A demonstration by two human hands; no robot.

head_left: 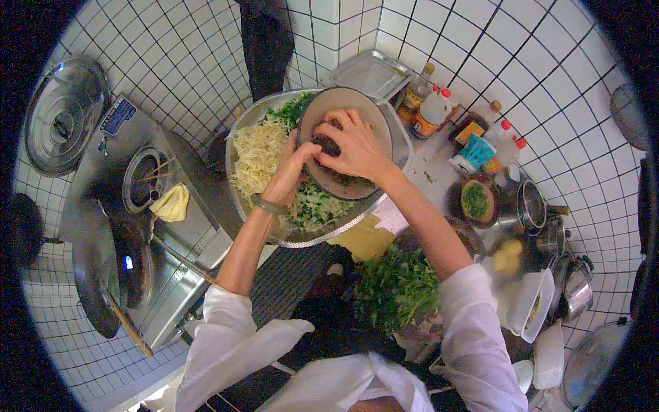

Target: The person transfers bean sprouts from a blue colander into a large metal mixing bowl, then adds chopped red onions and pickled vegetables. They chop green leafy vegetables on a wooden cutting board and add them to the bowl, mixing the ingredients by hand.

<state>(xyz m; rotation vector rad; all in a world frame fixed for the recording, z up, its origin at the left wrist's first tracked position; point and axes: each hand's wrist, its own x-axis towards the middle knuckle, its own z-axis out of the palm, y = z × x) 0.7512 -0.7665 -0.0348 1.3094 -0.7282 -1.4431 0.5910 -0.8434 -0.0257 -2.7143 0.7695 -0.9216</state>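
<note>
My left hand (291, 172), with a bangle on its wrist, grips the near-left rim of a round bowl (378, 110). Inside the bowl my right hand (350, 141) has its fingers curled around a dark, loose food that is too small to name. The bowl is tilted over a large perforated metal basket (406, 136). Bean sprouts (257, 159) fill the basket's left side. Chopped leafy greens (322, 208) lie at its near side, and more green leaves (293, 110) at its far side.
On the left are a stove counter (190, 232), a wok (92, 268) and a yellow cloth (172, 202). Sauce bottles (430, 110), a bowl of chopped herbs (476, 201), pots (576, 293) and white plastic containers (533, 304) line the right. A leafy bunch (396, 288) is close before me.
</note>
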